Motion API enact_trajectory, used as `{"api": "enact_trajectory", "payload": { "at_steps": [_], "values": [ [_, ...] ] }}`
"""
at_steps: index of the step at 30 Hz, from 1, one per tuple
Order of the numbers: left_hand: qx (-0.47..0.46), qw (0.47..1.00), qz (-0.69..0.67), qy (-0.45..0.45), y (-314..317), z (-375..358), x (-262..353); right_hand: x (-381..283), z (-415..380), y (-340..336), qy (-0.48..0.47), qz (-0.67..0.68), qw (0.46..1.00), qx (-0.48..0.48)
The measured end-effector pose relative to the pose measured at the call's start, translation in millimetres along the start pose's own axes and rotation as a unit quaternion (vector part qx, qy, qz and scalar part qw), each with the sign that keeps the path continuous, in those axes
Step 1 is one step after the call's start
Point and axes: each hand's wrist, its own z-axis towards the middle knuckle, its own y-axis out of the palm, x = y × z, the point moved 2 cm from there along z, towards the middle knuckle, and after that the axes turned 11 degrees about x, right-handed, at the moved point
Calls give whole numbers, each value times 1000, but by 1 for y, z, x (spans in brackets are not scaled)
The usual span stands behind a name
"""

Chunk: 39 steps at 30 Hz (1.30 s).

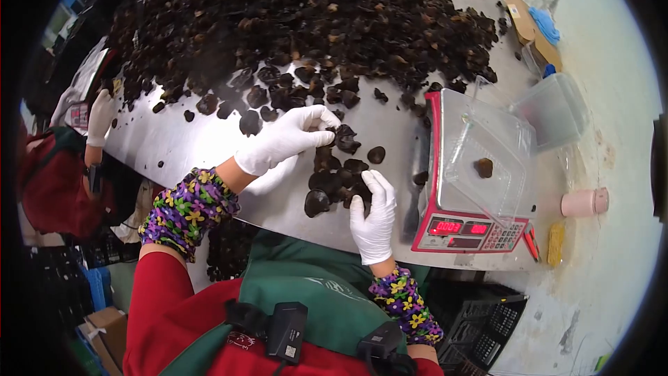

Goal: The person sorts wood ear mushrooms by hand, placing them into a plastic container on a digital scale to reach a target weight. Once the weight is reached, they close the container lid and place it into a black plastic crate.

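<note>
My left hand, in a white glove, has its thumb and fingers closed at the edge of a dark wood ear mushroom piece. Below it on the metal table lies a small heap of similar mushroom pieces. My right hand, gloved too, rests at the right side of this heap, thumb and fingers apart around its edge. One single mushroom piece lies between my hands, beside the heap.
A big mound of mushroom pieces covers the far table. To the right stands a red scale with a clear plastic tray holding one piece. A pink container is farther right. A co-worker's gloved hand shows at left.
</note>
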Motion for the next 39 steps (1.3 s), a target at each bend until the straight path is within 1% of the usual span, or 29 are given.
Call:
{"api": "enact_trajectory", "payload": {
  "at_steps": [2, 4, 5, 6, 8, 10, 12, 13, 14, 15, 16, 18, 19, 20, 21, 22, 25, 26, 27, 28, 30, 32, 33, 34, 36, 37, 39],
  "values": [
    [21, 999, -17, -26, -19, -12, -14, 2, -1, 1, -4, -7, 1000, -1],
    [34, 996, -87, -7, -28, -32, -9, 2, 0, 1, -7, -7, 1000, -5],
    [66, 997, -30, -27, -36, -47, 0, 1, -1, 0, -9, -11, 1000, -3],
    [60, 998, -16, -31, -49, -61, 1, 2, -1, 0, -10, -9, 1000, -9],
    [114, 990, 50, -61, -74, -97, 1, 4, -2, 1, -14, -19, 1000, -6],
    [104, 988, 62, -100, -105, -138, -13, 2, -2, 0, -13, -17, 1000, -10],
    [105, 968, 167, -155, -123, -179, -17, 1, -1, 0, -16, -22, 1000, -11],
    [108, 944, 286, -127, -132, -197, -20, 1, -1, 0, -15, -21, 1000, -13],
    [108, 904, 400, -99, -136, -210, -21, 1, -1, 0, -15, -18, 1000, -17],
    [107, 842, 529, -21, -133, -218, -15, 0, 0, 0, -14, -21, 1000, -18],
    [108, 842, 528, -23, -130, -220, -17, -1, 1, 0, -15, -25, 999, -19],
    [209, 849, 485, 6, -124, -216, -20, -2, 0, 1, -18, -28, 999, -21],
    [244, 860, 447, 27, -119, -206, -27, -2, 0, 1, -20, -30, 999, -24],
    [244, 857, 451, 60, -111, -191, -28, -2, 1, 0, -23, -33, 999, -27],
    [241, 859, 436, 120, -106, -174, -34, -3, 0, 0, -27, -36, 999, -27],
    [229, 875, 411, 117, -93, -155, -30, -2, 0, 0, -23, -37, 999, -27],
    [218, 875, 381, 204, -58, -88, -31, -1, -1, 1, -19, -39, 999, -19],
    [224, 885, 339, 225, -51, -63, -41, -1, -1, 1, -17, -38, 999, -17],
    [226, 863, 401, 210, -49, -34, -54, 0, -1, 0, -17, -42, 999, -14],
    [232, 844, 407, 262, -36, -20, -41, 0, -1, 0, -15, -41, 999, -12],
    [181, 809, 443, 341, -18, 1, -24, 0, -2, 0, -12, -44, 999, -8],
    [96, 795, 514, 309, -4, 17, -25, -1, -1, 0, -13, -43, 999, -9],
    [78, 778, 547, 299, 0, 22, -28, -2, -2, 0, -14, -43, 999, -12],
    [81, 779, 546, 297, -1, 22, -30, -3, -1, 0, -8, -43, 999, -16],
    [118, 796, 495, 329, -6, 17, -28, -3, 0, 0, -2, -41, 999, -20],
    [118, 795, 497, 327, -9, 7, -26, -3, 0, 0, -3, -39, 999, -19],
    [175, 845, 403, 304, -24, -34, -15, -2, -1, 0, -1, -35, 999, -18]
  ]
}}
